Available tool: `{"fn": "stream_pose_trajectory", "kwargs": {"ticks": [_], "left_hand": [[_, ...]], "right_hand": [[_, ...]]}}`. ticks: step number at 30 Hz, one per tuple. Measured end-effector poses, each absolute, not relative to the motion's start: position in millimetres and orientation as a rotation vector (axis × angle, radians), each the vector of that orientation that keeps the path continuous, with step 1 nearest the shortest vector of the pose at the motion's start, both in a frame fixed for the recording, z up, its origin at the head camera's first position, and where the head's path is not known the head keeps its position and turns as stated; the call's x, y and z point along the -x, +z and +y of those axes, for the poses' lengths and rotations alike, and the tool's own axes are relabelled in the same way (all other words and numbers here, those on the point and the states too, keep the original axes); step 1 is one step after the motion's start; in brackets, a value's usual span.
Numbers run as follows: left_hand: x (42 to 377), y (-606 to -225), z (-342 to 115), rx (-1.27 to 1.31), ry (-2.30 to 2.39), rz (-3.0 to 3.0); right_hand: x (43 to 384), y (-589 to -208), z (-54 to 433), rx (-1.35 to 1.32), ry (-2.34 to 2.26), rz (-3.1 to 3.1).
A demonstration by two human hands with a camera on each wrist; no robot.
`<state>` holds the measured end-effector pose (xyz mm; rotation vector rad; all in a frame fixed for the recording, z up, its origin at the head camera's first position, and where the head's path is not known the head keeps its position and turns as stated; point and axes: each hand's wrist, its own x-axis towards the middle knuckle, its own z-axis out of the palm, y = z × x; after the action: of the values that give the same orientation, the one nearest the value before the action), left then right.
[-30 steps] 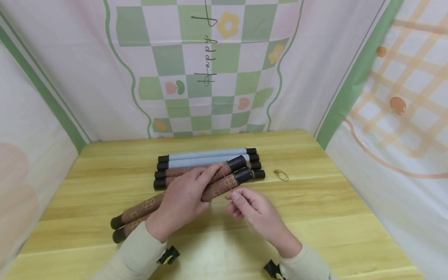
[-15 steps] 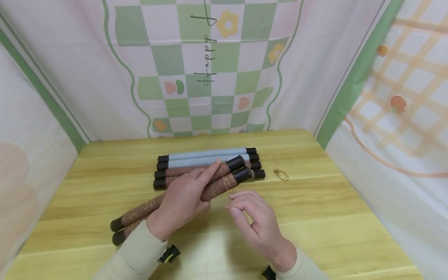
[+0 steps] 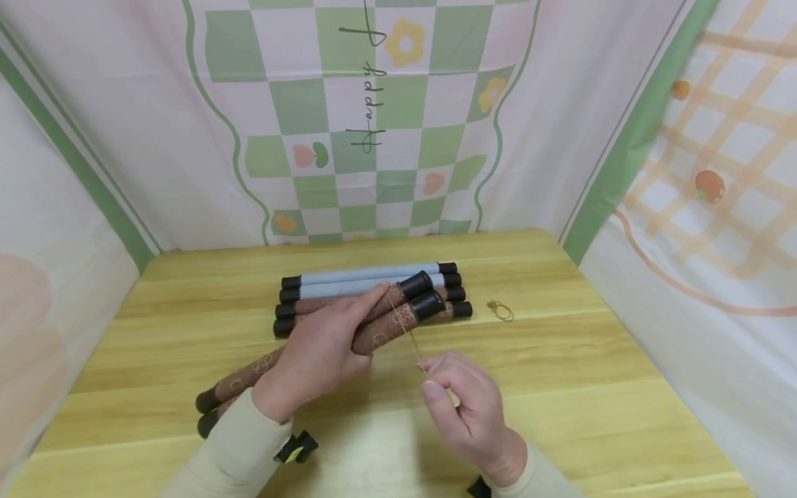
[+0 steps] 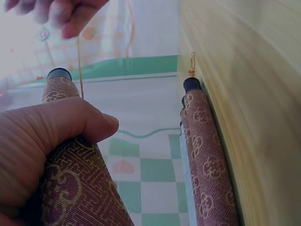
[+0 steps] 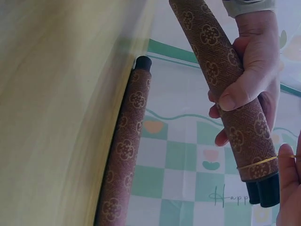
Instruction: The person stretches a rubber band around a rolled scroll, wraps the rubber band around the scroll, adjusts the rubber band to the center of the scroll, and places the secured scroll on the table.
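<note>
Two brown scrolls (image 3: 387,333) with gold flower patterns and black end knobs lie side by side, tilted, in my left hand (image 3: 314,356). In the right wrist view its thumb and fingers wrap round the brown scrolls (image 5: 211,66). A thin yellowish rubber band (image 5: 256,164) goes across the scrolls close to their knobbed right ends. My right hand (image 3: 470,408) pinches this band and draws it away from the scrolls toward the near side. The stretched band (image 4: 80,70) also shows as a taut line in the left wrist view.
Behind the held pair, two light-blue scrolls (image 3: 367,274) and two more brown scrolls (image 3: 457,311) lie in a row on the wooden table (image 3: 560,387). A loose rubber band (image 3: 501,311) lies to their right. Patterned cloth (image 3: 349,104) hangs around the table.
My right hand first moved off the scrolls' edge, then drew farther back toward the near side, stretching the band into a longer line. My left hand keeps its grip on the scrolls.
</note>
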<state>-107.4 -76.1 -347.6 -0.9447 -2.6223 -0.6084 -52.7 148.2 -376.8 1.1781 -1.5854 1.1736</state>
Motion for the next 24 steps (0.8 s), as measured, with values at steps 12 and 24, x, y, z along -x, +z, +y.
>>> {"fn": "stream_pose_trajectory", "kwargs": {"ticks": [12, 24], "left_hand": [[112.7, -339.3, -85.0, 0.898, -0.715, -2.718], [116.0, -329.7, -92.3, 0.85, -0.76, -2.736]], "right_hand": [[44.8, -369.5, 149.7, -1.268, 1.059, -1.501], [36.4, -351.4, 142.7, -1.301, 1.06, -1.419]]}}
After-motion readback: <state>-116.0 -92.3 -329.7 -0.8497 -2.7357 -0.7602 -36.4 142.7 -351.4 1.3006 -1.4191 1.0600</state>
